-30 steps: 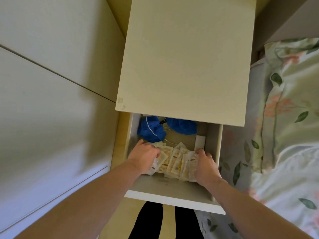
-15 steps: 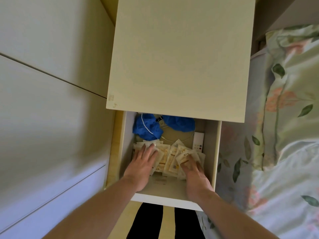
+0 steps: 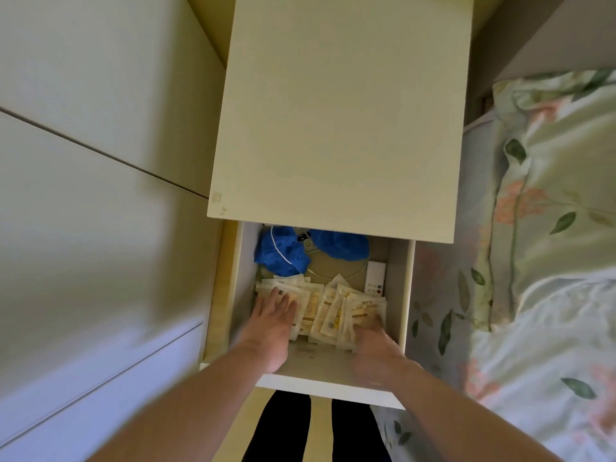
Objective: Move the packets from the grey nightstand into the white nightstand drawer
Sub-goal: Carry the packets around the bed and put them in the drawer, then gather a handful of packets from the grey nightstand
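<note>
Change: since a moment ago, we see the right hand point(image 3: 373, 348) drawn back toward the drawer's front, blurred.
Nightstand point(image 3: 340, 111): white, its drawer point(image 3: 405, 295) pulled open.
Blue cloth point(image 3: 280, 255): at the drawer's back.
Packets point(image 3: 333, 311): fanned across the drawer floor.
Left hand point(image 3: 270, 328): flat, fingers straight on the packets.
Right hand grip: we cannot tell.

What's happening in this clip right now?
A person has both hands in the open white drawer. The left hand lies flat on the packets; the right hand, blurred, touches their right side. Blue cloth and a small white remote sit behind the packets.
</note>
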`<act>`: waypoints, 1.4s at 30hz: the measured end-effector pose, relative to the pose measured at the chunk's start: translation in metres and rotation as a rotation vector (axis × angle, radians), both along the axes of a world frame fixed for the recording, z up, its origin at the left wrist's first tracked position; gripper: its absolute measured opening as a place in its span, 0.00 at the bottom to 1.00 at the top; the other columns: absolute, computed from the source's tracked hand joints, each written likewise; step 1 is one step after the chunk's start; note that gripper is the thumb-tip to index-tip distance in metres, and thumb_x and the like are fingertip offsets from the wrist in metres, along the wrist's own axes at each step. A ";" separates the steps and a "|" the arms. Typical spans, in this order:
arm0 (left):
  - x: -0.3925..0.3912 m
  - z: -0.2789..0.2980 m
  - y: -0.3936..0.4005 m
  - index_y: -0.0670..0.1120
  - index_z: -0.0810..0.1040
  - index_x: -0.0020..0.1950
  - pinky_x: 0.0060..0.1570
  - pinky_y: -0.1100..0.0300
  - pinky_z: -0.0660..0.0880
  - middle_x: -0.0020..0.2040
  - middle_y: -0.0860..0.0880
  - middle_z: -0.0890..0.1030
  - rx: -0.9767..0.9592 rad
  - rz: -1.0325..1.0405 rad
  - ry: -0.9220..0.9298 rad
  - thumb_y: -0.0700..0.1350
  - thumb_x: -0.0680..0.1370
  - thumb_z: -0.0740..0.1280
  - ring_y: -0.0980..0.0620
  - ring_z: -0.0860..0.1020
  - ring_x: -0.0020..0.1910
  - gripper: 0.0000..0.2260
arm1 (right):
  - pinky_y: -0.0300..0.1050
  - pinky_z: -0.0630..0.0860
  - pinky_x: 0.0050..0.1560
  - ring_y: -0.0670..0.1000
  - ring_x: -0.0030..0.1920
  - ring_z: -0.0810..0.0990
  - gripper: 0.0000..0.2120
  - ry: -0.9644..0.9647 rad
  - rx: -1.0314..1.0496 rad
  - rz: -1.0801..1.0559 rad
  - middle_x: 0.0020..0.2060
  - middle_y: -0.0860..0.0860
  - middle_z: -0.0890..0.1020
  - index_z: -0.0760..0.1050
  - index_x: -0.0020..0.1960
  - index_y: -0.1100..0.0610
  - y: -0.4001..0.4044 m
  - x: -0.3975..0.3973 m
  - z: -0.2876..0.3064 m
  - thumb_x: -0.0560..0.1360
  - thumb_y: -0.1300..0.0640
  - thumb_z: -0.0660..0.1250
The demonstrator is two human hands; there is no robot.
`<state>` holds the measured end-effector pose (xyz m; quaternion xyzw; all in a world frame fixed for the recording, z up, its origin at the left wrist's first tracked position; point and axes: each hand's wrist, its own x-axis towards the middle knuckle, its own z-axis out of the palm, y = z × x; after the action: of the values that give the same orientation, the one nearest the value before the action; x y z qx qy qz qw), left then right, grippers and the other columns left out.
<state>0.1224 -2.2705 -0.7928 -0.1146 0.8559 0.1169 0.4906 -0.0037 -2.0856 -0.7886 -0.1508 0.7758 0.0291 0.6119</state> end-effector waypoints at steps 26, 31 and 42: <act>-0.030 0.422 0.078 0.54 0.52 0.84 0.82 0.50 0.43 0.84 0.54 0.45 0.285 -0.203 0.516 0.43 0.82 0.58 0.50 0.39 0.82 0.31 | 0.37 0.65 0.67 0.47 0.76 0.66 0.30 0.593 -0.409 -0.886 0.82 0.42 0.54 0.59 0.80 0.43 0.110 0.121 0.433 0.81 0.57 0.61; -0.025 0.474 0.128 0.54 0.54 0.83 0.82 0.52 0.45 0.84 0.54 0.48 0.372 -0.403 0.581 0.45 0.82 0.58 0.51 0.42 0.83 0.29 | 0.45 0.64 0.73 0.46 0.79 0.60 0.29 0.763 -0.401 -1.059 0.81 0.41 0.56 0.59 0.80 0.41 0.153 0.185 0.476 0.82 0.53 0.63; 0.104 0.544 0.328 0.57 0.58 0.81 0.81 0.52 0.51 0.82 0.56 0.55 0.603 -0.865 0.714 0.50 0.79 0.62 0.53 0.51 0.82 0.31 | 0.44 0.65 0.74 0.42 0.77 0.63 0.29 1.082 -0.287 -1.459 0.78 0.37 0.62 0.61 0.77 0.38 0.302 0.403 0.539 0.80 0.49 0.66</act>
<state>0.2263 -1.9421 -0.2484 0.4304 0.8651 0.1751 0.1886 0.3995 -1.7834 -0.2497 0.3357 0.8555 -0.3941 0.0076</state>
